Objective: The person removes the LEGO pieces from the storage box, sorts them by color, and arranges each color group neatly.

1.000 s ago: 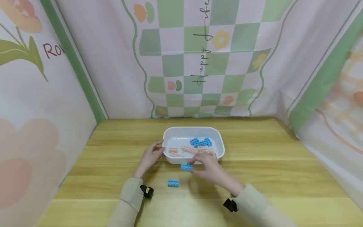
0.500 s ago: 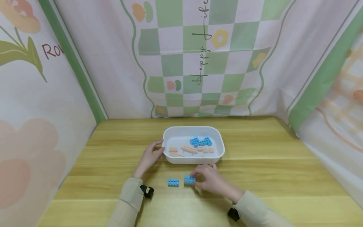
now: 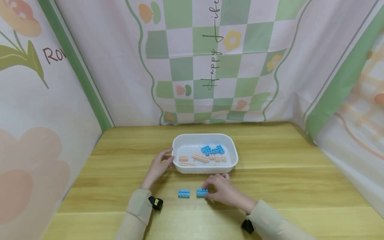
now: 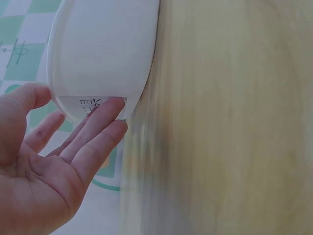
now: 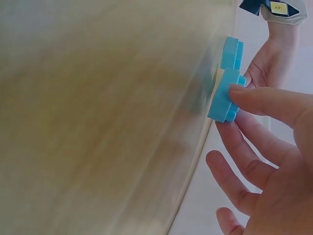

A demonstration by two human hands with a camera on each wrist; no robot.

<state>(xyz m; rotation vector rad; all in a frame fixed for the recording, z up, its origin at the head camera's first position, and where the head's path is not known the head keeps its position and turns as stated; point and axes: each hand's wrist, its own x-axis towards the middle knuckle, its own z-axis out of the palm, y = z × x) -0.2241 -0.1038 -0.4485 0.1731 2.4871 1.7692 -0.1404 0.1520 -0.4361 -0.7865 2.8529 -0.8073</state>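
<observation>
Between thumb and fingers, my right hand [image 3: 223,189] pinches a blue building brick [image 3: 202,193] at the tabletop in front of the box. In the right wrist view the thumb presses one side of this blue brick [image 5: 225,98], and the other fingers are spread. A second blue brick [image 3: 184,193] lies a short way to its left, studs up. My left hand [image 3: 157,168] rests against the left end of a white plastic box [image 3: 207,170]. The left wrist view shows its extended fingers touching the labelled end wall [image 4: 105,54], the thumb at the rim.
Inside the box lie blue bricks [image 3: 212,150] at the back right and several peach bricks [image 3: 200,158] along the front. Wood-grain table [image 3: 285,173] surrounds it. A checked curtain [image 3: 210,66] hangs behind the table, with more cloth at both sides.
My right hand has carried the blue brick from the box's front edge down toward me, setting it at the tabletop right of the other brick. The left hand has stayed at the box.
</observation>
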